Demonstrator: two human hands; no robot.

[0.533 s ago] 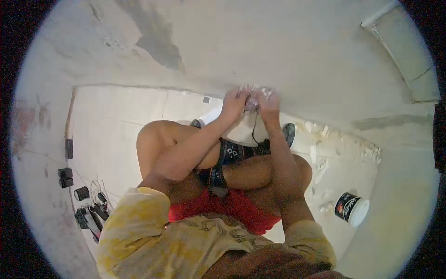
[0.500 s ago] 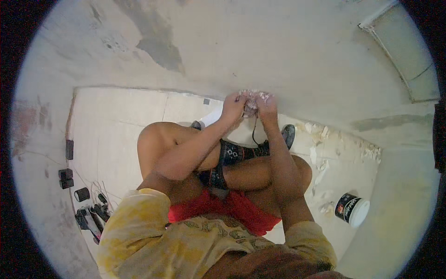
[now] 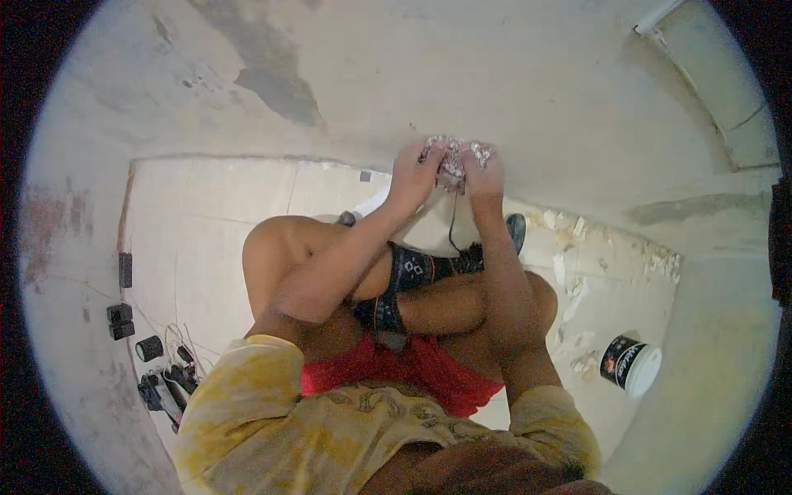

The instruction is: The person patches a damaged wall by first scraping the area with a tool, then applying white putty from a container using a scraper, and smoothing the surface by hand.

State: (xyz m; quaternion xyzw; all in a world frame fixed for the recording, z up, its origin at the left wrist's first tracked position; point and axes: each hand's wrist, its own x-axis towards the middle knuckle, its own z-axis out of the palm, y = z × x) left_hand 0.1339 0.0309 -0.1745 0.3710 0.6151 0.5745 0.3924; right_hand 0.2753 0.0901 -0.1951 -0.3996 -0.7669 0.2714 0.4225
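Both my hands are closed around a grey lump speckled with white [image 3: 450, 162], held against the lower part of the wall ahead of me. My left hand [image 3: 415, 172] grips it from the left, and my right hand [image 3: 485, 175] from the right. White bits cover the lump and cling to some of my fingers. What kind of thing it is, I cannot make out. Just below it hangs a thin dark cord [image 3: 453, 228] that runs down toward my crossed legs; whether it is fixed to the lump is unclear.
The pale wall [image 3: 388, 74] has a grey bare patch [image 3: 276, 87]. Flaked-off bits [image 3: 569, 289] litter the floor on the right, near a black-and-white bucket [image 3: 631, 367]. Several dark items and cables [image 3: 169, 384] lie at the lower left. A framed panel [image 3: 714, 74] is at upper right.
My two hands have moved a little up the wall with the lump between them. Both grips stay closed, and the cord hangs straighter.
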